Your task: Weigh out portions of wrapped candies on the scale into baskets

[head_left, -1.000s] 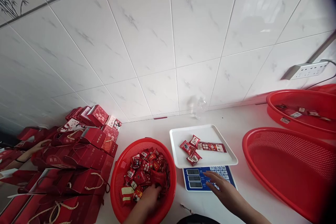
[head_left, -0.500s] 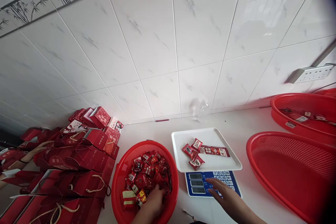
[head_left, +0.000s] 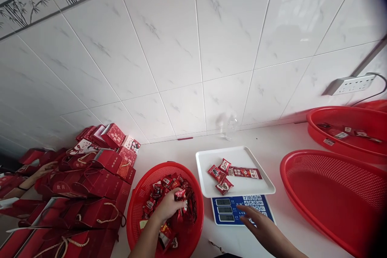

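Clearly, small red packets [head_left: 180,194] are pinched in the left hand [head_left: 167,206], above more wrapped pieces in a round red basket [head_left: 134,205]. Just beside it, a blue-faced scale [head_left: 223,210] carries a white tray [head_left: 256,159] with four red packages [head_left: 244,172]. The right hand [head_left: 258,223] is unclenched, fingers extended over the keypad; whether they touch it, I cannot tell. Red boxes [head_left: 105,183] crowd the surface [head_left: 167,149] at left, larger red baskets [head_left: 320,201] at right.

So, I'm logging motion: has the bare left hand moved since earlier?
Yes, the bare left hand moved toward the far rim of the round red plastic basket.
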Tool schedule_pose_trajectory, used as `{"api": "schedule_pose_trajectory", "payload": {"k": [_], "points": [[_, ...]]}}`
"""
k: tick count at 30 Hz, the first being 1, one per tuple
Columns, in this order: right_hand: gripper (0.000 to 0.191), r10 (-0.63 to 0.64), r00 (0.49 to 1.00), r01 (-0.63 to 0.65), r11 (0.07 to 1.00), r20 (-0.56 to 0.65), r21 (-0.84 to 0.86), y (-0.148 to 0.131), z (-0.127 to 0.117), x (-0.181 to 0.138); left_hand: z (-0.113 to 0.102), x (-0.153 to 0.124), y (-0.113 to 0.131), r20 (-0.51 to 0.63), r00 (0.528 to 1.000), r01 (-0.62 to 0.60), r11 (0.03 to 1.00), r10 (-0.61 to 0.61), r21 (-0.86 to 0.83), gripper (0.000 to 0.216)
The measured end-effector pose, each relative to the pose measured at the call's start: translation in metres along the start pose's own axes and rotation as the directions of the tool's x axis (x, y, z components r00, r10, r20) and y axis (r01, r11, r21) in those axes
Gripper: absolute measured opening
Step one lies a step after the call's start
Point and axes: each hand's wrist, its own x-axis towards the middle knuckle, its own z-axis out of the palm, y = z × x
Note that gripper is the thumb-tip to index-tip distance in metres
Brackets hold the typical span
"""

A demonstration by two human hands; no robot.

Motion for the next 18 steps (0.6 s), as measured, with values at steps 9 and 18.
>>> {"api": "schedule_pose_trajectory", "payload": {"k": [9, 18], "points": [[0.044, 0.002, 1.000, -0.002, 1.000, -0.010, -0.018, -0.010, -0.012, -0.006, 0.061, 0.042, 0.066, 0.033, 0.936, -0.349, 0.936, 0.351, -0.044, 0.018], [0.042, 0.050, 0.998, -0.049, 0.998, -0.038, 0.029, 0.005, -0.017, -0.018, 0.126, 0.085, 0.094, 0.008, 0.975, -0.216, 0.959, 0.221, -0.183, 0.018]]}}
